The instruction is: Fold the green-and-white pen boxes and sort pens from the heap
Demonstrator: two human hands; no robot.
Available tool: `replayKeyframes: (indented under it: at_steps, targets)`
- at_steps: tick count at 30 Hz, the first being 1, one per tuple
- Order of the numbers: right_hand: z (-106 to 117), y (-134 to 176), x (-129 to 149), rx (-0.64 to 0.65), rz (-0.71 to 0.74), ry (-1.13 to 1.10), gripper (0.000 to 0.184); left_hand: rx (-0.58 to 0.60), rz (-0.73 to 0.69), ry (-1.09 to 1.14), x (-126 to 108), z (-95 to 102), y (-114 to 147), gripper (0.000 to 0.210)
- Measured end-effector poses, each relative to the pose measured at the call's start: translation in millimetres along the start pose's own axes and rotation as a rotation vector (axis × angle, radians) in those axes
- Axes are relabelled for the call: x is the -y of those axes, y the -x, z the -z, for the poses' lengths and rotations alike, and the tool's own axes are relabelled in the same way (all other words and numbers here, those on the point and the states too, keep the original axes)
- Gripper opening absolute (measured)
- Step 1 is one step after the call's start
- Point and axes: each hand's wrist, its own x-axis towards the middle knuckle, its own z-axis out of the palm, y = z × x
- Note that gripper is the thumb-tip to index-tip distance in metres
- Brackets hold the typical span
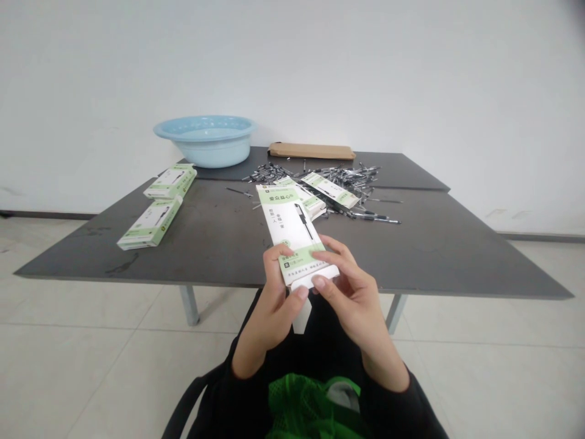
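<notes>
Between my two hands is a flat white and green pen box [292,228] with a pen printed on its face. My left hand [274,305] grips its near left side, the thumb at the near end. My right hand [354,289] holds the near right corner, fingers on the printed face and thumb at the end edge. A white flap [301,316] hangs from that near end, below the thumbs. Just beyond the held box lie two similar pen boxes, one at the right [331,189] and one partly hidden [311,201]. The inside of the held box is hidden.
Many loose pens [347,180] are heaped around the boxes on the dark table [219,244]. Two more pen boxes, a far one [171,181] and a near one [150,224], lie at the left. Behind stand a blue basin [210,149] and a flat brown cardboard piece [311,151] near the wall.
</notes>
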Motion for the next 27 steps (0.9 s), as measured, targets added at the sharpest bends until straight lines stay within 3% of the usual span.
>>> replayKeyframes:
  at_steps: [13,18,27]
  targets:
    - [-6.6,1.4,4.4,-0.006,0.031,0.053,0.030,-0.094,-0.007,0.158,8.2,-7.7,2.3,0.046]
    - [-9.5,3.4,4.9,-0.013,0.005,0.037,0.028,-0.198,0.025,0.164,6.9,-14.1,3.9,0.044]
    - [-12.1,8.0,5.8,-0.013,-0.027,0.031,0.029,-0.184,-0.012,0.194,3.7,-15.1,4.9,0.048]
